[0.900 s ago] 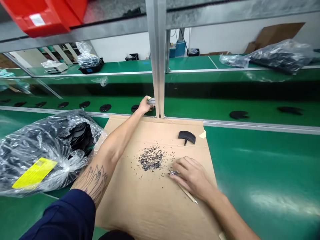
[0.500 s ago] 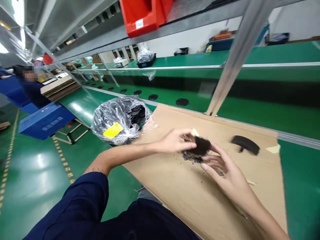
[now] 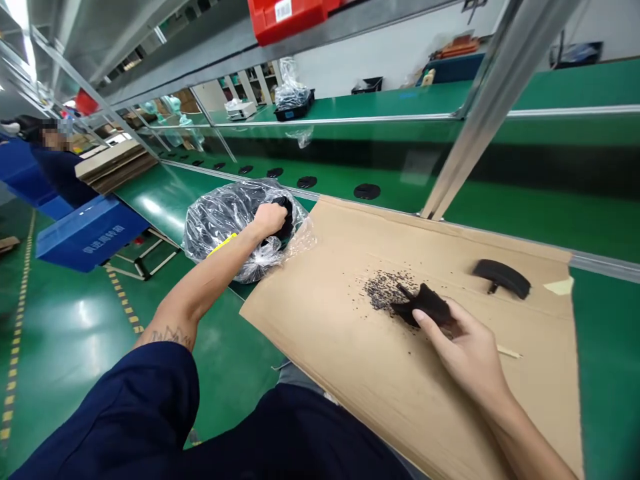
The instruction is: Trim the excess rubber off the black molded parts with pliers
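Note:
My right hand (image 3: 465, 343) is closed on a dark, angular black part (image 3: 430, 307) with a narrow prong on its left side. It holds the part low over the cardboard sheet (image 3: 320, 333), beside a scatter of small black granules (image 3: 387, 288). My left hand (image 3: 271, 219) is at the mouth of a clear plastic bag (image 3: 220, 210), fingers curled against a black part (image 3: 286, 208) there; its fingertips are hidden. A curved black piece with a short stem (image 3: 503, 278) lies on the cardboard to the right.
Flat black discs (image 3: 367, 191) sit in a row on the green surface behind the cardboard. A metal post (image 3: 480, 127) rises at the back edge. Overhead is a red bin (image 3: 287, 20). At left are a blue crate (image 3: 93, 233) and another person (image 3: 55, 167).
My left hand has left the black part over the cardboard and moved left to the bag. My right hand still holds that part, now slightly lower and further right.

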The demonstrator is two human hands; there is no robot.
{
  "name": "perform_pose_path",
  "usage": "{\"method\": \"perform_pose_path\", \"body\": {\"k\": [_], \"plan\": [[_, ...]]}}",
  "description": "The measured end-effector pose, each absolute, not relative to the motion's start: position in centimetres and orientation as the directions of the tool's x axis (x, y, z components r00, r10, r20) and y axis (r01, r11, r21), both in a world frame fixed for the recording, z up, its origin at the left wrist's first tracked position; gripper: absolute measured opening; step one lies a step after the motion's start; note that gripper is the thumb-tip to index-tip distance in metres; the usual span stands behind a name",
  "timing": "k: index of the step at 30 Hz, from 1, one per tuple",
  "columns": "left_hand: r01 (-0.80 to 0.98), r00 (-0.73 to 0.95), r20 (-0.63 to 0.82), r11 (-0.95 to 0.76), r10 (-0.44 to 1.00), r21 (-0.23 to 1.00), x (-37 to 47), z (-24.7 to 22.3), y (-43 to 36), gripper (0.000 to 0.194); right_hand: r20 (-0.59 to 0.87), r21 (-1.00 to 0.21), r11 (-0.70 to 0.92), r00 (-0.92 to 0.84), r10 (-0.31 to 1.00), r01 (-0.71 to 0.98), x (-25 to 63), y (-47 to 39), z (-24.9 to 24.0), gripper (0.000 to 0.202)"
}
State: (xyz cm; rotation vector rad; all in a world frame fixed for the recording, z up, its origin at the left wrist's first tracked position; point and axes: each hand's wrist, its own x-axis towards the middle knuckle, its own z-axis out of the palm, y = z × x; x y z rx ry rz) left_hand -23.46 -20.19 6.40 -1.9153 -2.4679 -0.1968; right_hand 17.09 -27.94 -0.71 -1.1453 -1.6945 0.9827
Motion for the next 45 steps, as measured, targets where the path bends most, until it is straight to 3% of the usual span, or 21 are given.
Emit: {"method": "perform_pose_path", "body": {"k": [6, 8, 10, 12, 15, 23, 27, 34, 42, 45], "plan": [[0.973, -0.2, 0.224, 0.166, 0.954, 0.162, -22.8, 7.5, -23.1, 0.019, 0.15, -0.969, 0.179, -0.173, 0.973, 0.169, 17.2, -28.3, -1.1, 0.023], [0.945, -0.133, 0.292, 0.033, 0.947, 0.325, -21.5, 7.4, -23.6, 0.024, 0.116, -0.983, 0.135, -0.146, 0.982, 0.124, 17.1, -28.4, -1.5, 0.025], [0.78, -0.055, 0.345, -0.175, 0.937, 0.6, -18.8, 6.4, -23.9, 0.028, 0.075, -0.993, 0.087, -0.142, 0.987, 0.08, 16.9, -28.5, -1.7, 0.028], [0.475, 0.032, 0.323, -0.299, 0.946, 0.828, -14.8, 4.7, -24.3, 0.033, 0.029, -0.999, 0.035, -0.149, 0.988, 0.035, 16.8, -28.8, -1.7, 0.036], [0.17, 0.17, 0.202, -0.23, 0.965, 0.958, -8.1, 1.8, -25.4, 0.034, -0.061, -0.997, -0.07, -0.178, 0.982, -0.04, 16.6, -29.2, -1.4, 0.049], [0.107, 0.184, 0.137, -0.159, 0.973, 0.981, -1.6, -1.8, -26.7, 0.011, -0.106, -0.99, -0.121, -0.182, 0.978, -0.073, 17.1, -29.2, -1.1, 0.049], [0.059, 0.178, 0.153, -0.165, 0.972, 0.984, -2.0, -2.4, -26.7, 0.019, -0.086, -0.995, -0.093, -0.186, 0.979, -0.029, 16.9, -29.2, -1.2, 0.042], [0.2, 0.187, 0.272, -0.308, 0.944, 0.93, -2.1, -2.6, -27.0, 0.03, -0.053, -0.992, -0.032, -0.169, 0.984, 0.123, 16.8, -29.3, -1.1, 0.035], [0.178, 0.21, 0.302, -0.34, 0.93, 0.923, -2.2, -2.3, -27.6, 0.025, 0.021, -0.967, 0.064, -0.176, 0.984, 0.245, 17.1, -29.8, -0.8, 0.024], [0.184, 0.217, 0.311, -0.352, 0.925, 0.918, -2.4, -2.4, -27.6, 0.015, 0.038, -0.957, 0.092, -0.194, 0.98, 0.276, 17.1, -29.8, -0.7, 0.02]]}}
